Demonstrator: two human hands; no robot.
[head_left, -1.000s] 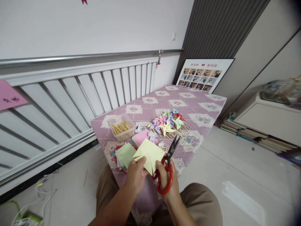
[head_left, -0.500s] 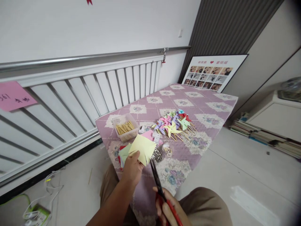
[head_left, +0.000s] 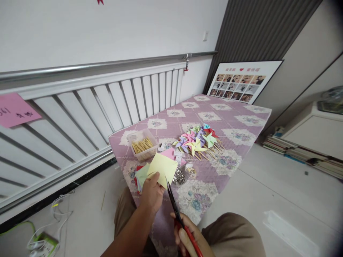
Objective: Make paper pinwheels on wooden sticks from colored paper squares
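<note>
Yellow paper square (head_left: 163, 166) is hovering above the near end of the counter (head_left: 235, 113); left grip (head_left: 152, 191) is pinching its near edge, thumb on top. Right grip (head_left: 190, 232), farther from the paper, is curling round the red handles of the scissors (head_left: 178, 214). Their long axis is running forward and leftward, blades slightly parted, tips overlapping the square's near-right side as I'm looking; contact I'm not managing to judge.

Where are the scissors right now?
Head view, lower centre: the scissors are in the right hand's grip, tips at the near corner of the yellow paper.
</note>
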